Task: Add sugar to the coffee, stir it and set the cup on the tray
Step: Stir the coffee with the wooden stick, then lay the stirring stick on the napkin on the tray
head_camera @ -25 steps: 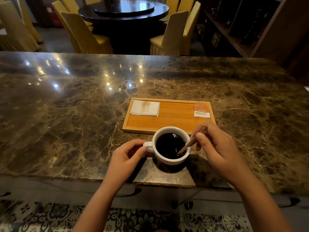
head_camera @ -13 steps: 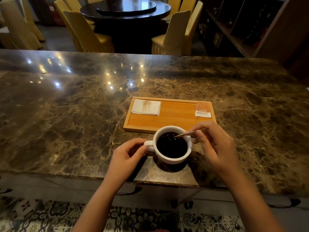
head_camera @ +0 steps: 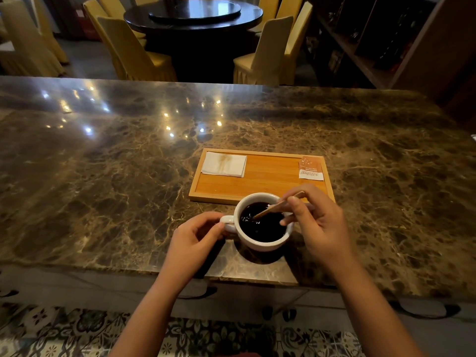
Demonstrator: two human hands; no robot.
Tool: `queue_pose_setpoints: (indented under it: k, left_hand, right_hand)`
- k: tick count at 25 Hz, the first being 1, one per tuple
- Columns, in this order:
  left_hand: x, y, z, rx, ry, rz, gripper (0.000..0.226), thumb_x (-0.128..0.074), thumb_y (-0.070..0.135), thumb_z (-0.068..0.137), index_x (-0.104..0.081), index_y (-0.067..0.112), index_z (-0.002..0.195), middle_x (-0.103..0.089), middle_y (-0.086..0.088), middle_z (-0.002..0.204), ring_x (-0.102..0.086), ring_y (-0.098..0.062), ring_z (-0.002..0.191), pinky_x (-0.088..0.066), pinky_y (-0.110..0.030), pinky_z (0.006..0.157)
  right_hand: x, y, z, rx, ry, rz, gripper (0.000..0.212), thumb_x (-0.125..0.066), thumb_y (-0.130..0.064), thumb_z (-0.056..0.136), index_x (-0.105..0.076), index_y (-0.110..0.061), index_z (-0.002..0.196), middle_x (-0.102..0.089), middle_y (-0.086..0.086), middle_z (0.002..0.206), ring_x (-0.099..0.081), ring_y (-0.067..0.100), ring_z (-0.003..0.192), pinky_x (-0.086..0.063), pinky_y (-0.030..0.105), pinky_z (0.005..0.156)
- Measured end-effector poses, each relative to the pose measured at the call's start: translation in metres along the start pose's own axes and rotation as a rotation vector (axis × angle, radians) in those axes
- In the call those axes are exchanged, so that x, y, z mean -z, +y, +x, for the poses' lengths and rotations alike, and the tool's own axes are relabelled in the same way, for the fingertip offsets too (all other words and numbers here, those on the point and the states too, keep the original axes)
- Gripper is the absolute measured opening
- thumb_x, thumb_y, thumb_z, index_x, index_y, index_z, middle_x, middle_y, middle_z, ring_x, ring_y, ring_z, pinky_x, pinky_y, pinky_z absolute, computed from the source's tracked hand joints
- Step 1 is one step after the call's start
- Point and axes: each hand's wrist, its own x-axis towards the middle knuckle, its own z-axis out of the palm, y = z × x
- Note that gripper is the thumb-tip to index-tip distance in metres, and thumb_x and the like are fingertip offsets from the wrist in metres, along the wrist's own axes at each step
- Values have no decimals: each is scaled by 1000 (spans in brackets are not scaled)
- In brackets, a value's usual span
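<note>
A white cup [head_camera: 260, 242] full of black coffee [head_camera: 265, 226] stands on the marble counter, just in front of a wooden tray [head_camera: 268, 180]. My left hand [head_camera: 194, 239] pinches the cup's handle on its left side. My right hand [head_camera: 320, 226] holds a thin wooden stir stick [head_camera: 277, 206] whose lower end dips into the coffee near the left of the cup. On the tray lie a folded white napkin [head_camera: 224, 164] at the far left and an orange sugar packet [head_camera: 311, 168] at the far right.
The brown marble counter [head_camera: 103, 176] stretches wide to both sides, its front edge close below the cup. Beyond the counter stand a dark round table [head_camera: 193, 14] with yellow-covered chairs [head_camera: 268, 52], and dark shelving [head_camera: 373, 39] at the right.
The stir stick's tip swept from the right side of the coffee, up over the far rim, and now dips in at the left. My left hand stays on the handle.
</note>
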Motion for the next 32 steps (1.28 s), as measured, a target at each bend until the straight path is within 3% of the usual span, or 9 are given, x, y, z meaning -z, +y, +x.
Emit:
queue_pose_setpoints:
  k: [5, 8, 12, 16, 20, 28, 32]
  left_hand:
    - [-1, 0, 1, 4, 7, -6, 27, -58, 11, 86, -65, 35, 95, -69, 20, 97, -66, -1, 84, -50, -8, 72]
    - [-1, -3, 1, 40, -3, -21, 22, -57, 13, 86, -67, 30, 96, -71, 13, 93, -67, -5, 84, -53, -13, 74]
    - [-1, -1, 5, 99, -40, -84, 19, -54, 14, 89, -65, 23, 100, -70, 4, 92, -67, -8, 84, -55, -18, 69]
    - [-1, 2, 7, 117, -86, -142, 18, -53, 14, 89, -66, 23, 98, -73, -1, 84, -69, -10, 70, -55, -18, 62]
    - [0, 3, 8, 141, -105, -221, 18, -54, 10, 88, -68, 19, 97, -73, -3, 88, -70, -16, 75, -57, -21, 69]
    - [1, 4, 10, 186, -108, -273, 17, -54, 6, 88, -68, 13, 95, -73, -2, 82, -70, -13, 74, -55, -17, 68]
    - [1, 3, 11, 206, -98, -279, 17, -54, 8, 89, -68, 13, 94, -73, -6, 86, -70, -16, 74, -56, -20, 69]
  right_hand:
    - [23, 4, 7, 11, 91, -109, 12, -47, -17, 92, -58, -14, 87, -63, -5, 80, -67, 14, 75, -56, 26, 55]
    - [33, -4, 9, 22, 97, -73, 12, -49, -17, 94, -59, -16, 89, -63, -7, 86, -68, 12, 80, -54, 20, 54]
    - [40, -14, 14, 3, 105, -58, 16, -48, -21, 90, -61, -15, 97, -66, -1, 88, -69, 10, 80, -56, 21, 54]
    - [44, -16, 20, -41, 106, -51, 20, -53, -9, 90, -63, -15, 106, -70, -1, 89, -70, 8, 76, -55, 18, 53]
    - [46, -19, 35, -65, 136, -45, 19, -58, -4, 87, -64, -11, 104, -70, -3, 83, -71, 8, 71, -55, 17, 53]
    - [39, -20, 108, 33, 62, -48, 13, -59, -10, 88, -65, -14, 99, -69, 0, 88, -70, 8, 79, -56, 16, 62]
    - [4, 1, 143, 248, -43, -206, 19, -64, -8, 85, -65, -6, 103, -70, 11, 94, -69, 12, 83, -57, 25, 74]
